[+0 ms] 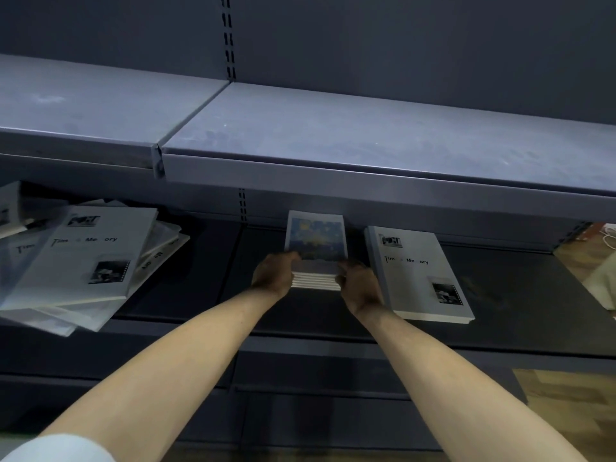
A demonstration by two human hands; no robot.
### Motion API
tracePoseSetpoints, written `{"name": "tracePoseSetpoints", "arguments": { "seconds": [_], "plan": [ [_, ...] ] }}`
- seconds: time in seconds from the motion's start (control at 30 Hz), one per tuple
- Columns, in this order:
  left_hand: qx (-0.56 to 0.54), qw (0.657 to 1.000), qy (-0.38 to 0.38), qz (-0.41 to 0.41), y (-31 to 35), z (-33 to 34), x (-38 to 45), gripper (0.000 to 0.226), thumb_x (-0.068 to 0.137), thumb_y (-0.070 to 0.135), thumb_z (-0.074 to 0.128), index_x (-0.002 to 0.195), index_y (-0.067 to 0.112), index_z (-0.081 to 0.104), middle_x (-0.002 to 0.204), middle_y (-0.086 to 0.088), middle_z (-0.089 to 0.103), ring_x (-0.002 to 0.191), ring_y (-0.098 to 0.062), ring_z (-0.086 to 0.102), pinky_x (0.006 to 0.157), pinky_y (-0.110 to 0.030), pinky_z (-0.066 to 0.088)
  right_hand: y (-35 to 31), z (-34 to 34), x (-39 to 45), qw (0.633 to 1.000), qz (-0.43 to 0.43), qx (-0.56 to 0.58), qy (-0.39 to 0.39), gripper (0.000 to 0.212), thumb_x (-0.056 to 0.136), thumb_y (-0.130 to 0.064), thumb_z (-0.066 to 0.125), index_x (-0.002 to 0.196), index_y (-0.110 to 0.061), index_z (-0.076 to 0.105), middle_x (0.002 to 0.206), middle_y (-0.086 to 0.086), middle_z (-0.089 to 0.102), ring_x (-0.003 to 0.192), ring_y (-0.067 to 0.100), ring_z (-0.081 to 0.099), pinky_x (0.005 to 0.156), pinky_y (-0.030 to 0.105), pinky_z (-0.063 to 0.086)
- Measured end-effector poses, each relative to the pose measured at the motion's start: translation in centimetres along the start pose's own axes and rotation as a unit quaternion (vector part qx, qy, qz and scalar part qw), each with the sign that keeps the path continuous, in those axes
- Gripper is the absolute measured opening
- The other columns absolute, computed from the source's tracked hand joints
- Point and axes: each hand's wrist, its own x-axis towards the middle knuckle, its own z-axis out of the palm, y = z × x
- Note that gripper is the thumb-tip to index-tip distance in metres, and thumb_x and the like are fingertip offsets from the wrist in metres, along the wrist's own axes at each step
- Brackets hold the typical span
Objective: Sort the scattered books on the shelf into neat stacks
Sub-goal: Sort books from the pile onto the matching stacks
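Observation:
A stack of several small books with a blue and yellow cover (316, 238) stands on the dark lower shelf (186, 281), under the edge of the upper shelf. My left hand (275, 273) grips the stack's near left corner and my right hand (358, 284) grips its near right corner. Right of the stack lies a white book titled "Time Memory" (416, 271), flat and squared to the shelf. At the far left a loose heap of white books (83, 261) of the same title lies askew, overlapping each other.
The grey upper shelf (333, 135) juts out above the books and hides the back of the lower shelf. A slotted upright (242, 205) divides the two bays. Wooden floor (573, 401) shows at the right.

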Motion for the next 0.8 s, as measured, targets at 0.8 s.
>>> {"name": "tracePoseSetpoints", "arguments": {
  "seconds": [0.8],
  "plan": [
    [0.029,0.998,-0.050,0.024,-0.2,0.7,-1.0,0.053,0.101,0.010,0.030,0.148,0.034,0.032,0.153,-0.001,0.034,0.132,-0.029,0.042,0.105,-0.035,0.040,-0.3,0.0,-1.0,0.999,0.043,-0.006,-0.029,0.053,0.098,-0.023,0.052,0.149,-0.021,0.036,0.154,0.000,0.036,0.140,0.019,0.037,0.111,0.029,0.036]
  ]
}}
